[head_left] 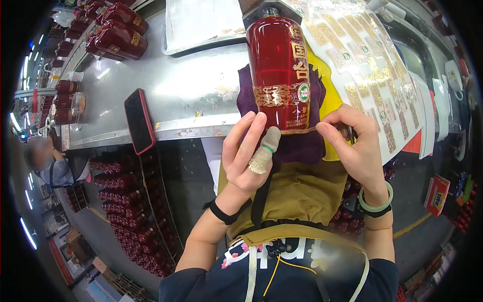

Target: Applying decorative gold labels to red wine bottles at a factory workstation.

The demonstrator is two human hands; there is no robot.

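A dark red glass bottle with gold decoration lies on a purple cloth, its neck pointing away from me and its base toward me. My left hand has its fingers stretched out, the tips at the bottle's lower left edge. A knitted finger cot with a green band covers its thumb, which rests by the base. Just right of the base, my right hand has thumb and index finger brought together, close to a thin gold strip along the bottle's bottom edge. Something small and dark shows inside its curled fingers, too hidden to name.
Sheets of gold decals lie to the right over yellow cloth. On the metal table are a phone at the front edge, a white tray and several red bottles. More bottles stand on the floor; a person is far left.
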